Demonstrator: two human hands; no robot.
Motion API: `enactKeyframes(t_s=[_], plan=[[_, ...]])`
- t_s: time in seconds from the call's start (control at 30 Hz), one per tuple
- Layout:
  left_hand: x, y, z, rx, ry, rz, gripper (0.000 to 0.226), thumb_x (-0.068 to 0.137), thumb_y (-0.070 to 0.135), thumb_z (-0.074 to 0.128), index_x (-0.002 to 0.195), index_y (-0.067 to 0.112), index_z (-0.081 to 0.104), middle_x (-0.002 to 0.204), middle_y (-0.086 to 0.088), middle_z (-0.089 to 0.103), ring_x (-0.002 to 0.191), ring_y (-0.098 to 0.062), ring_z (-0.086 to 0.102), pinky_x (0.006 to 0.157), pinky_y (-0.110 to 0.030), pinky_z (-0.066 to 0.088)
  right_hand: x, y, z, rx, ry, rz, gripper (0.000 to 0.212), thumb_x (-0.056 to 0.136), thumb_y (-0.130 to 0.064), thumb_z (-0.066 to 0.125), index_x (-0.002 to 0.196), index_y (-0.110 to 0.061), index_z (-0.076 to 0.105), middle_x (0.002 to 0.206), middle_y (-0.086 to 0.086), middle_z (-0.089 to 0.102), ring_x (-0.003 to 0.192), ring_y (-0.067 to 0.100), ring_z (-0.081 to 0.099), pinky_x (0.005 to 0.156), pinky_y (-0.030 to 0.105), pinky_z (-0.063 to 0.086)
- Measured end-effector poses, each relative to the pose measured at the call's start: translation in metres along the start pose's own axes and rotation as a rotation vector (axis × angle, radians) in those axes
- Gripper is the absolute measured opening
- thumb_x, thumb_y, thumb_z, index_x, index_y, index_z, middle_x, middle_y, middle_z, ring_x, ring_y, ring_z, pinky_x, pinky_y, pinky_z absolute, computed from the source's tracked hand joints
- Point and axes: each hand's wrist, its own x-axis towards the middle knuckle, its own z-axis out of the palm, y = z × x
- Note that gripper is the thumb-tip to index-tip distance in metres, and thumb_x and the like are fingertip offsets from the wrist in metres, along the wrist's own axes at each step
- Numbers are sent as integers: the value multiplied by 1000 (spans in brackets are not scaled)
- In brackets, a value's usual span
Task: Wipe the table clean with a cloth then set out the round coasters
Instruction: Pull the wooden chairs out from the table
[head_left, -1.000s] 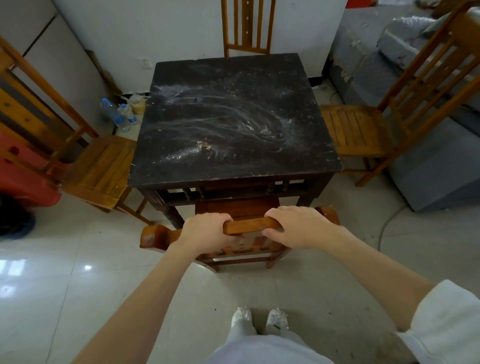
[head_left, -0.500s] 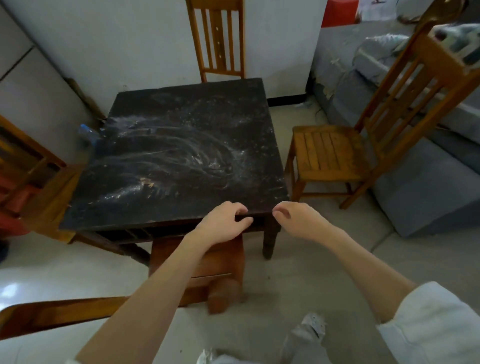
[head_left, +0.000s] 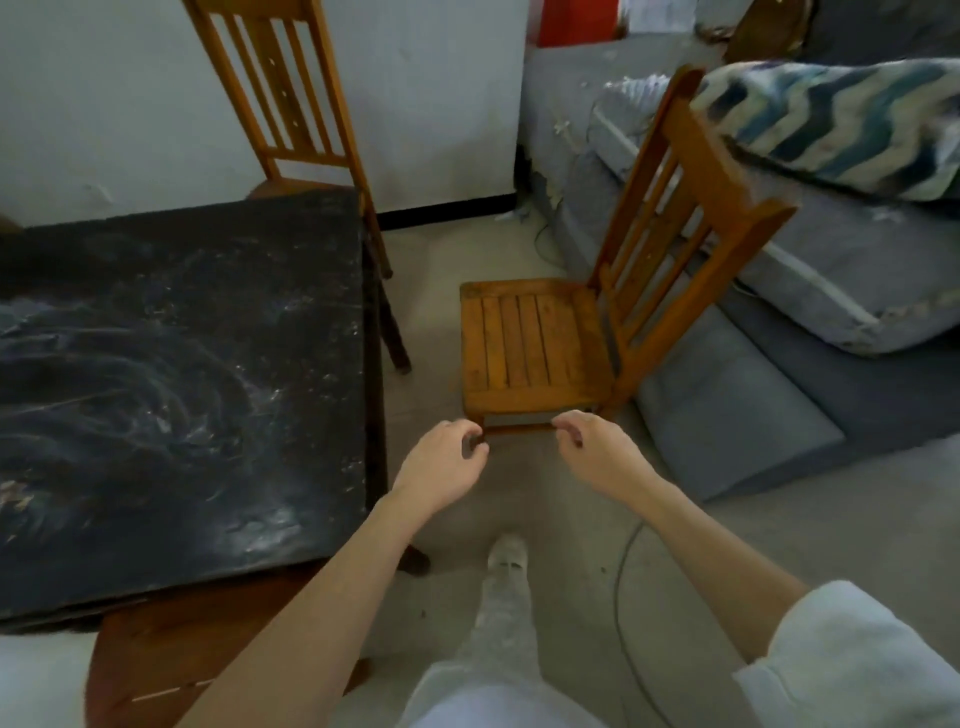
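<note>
Grey concrete floor (head_left: 447, 322) runs between a square black wooden table (head_left: 182, 374) on the left and a low slatted orange-brown wooden chair (head_left: 530, 348) on the right, with a grey sofa (head_left: 779, 291) beyond it. White dust smears swirl across the tabletop, so the wiping is not yet done. No cloth or round coasters show anywhere in this one view. Both arms reach out over the floor near the chair's front edge: the left hand (head_left: 441, 465) and the right hand (head_left: 597, 457) hang with loosely curled fingers, holding nothing. As I judge it, the risk is a stumble: a thin cable (head_left: 621, 582) curves across the floor beside the stepping foot and could snag it.
</note>
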Motion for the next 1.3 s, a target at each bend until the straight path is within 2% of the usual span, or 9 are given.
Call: enactKeyframes(t_s=[0.23,0.4,0.53,0.67,0.83,0.93,1.07,1.2,1.3], plan=[[143,91,-1,-27,22,111,38,95,32,49,129,16,52,132,-5,54,117,-19,53,91,-26,42,102,56,-103,-50,120,-3,34,98,-23,37,129,-17,50,126,5,56,112,20,55,91,28,45],[227,161,-23,-80,28,141,40,97,29,47,135,15,47,137,-5,51,124,-19,49,97,-27,41,176,70,-192,-139,211,-112,32,98,-22,38,128,-20,50,123,1,56,112,17,54,88,24,43],[270,213,-26,-192,34,117,41,95,29,50,134,17,47,131,0,56,114,-11,53,91,-23,44,224,81,-250,-169,383,-206,29,97,-22,40,121,-21,56,121,-1,58,116,16,49,92,26,38],[305,259,-18,-296,-19,90,46,95,34,49,138,19,41,137,2,50,121,-11,48,92,-23,39,276,106,-293,-116,464,-226,27,95,-20,43,119,-21,57,120,1,57,116,17,45,88,25,33],[349,326,-2,-464,-68,52,74,87,47,58,147,23,22,147,5,35,133,-14,36,107,-37,36,352,149,-329,-147,368,-319,31,95,-24,44,125,-19,52,134,3,48,127,19,36,93,24,28],[381,367,16,-479,8,-30,97,73,53,69,147,33,9,151,2,26,137,-20,30,108,-45,35,387,174,-342,-258,207,-487,34,95,-28,45,127,-20,51,143,3,40,137,19,26,106,33,28],[400,381,28,-404,152,-189,91,80,19,67,148,34,7,146,-4,33,128,-24,44,101,-41,43,410,193,-354,-337,99,-676,40,96,-34,37,132,-20,45,147,7,37,140,23,24,112,43,26],[399,380,22,-402,133,-205,89,83,15,63,147,35,4,144,-3,36,127,-24,45,100,-36,41,423,193,-355,-442,0,-883,46,95,-38,26,132,-19,44,145,12,39,139,28,26,114,46,17],[395,373,16,-379,97,-269,88,84,15,62,146,39,6,138,-1,43,122,-24,50,99,-42,46,432,188,-353,-481,-48,-988,41,96,-40,27,129,-22,43,141,11,44,137,30,30,113,46,12]])
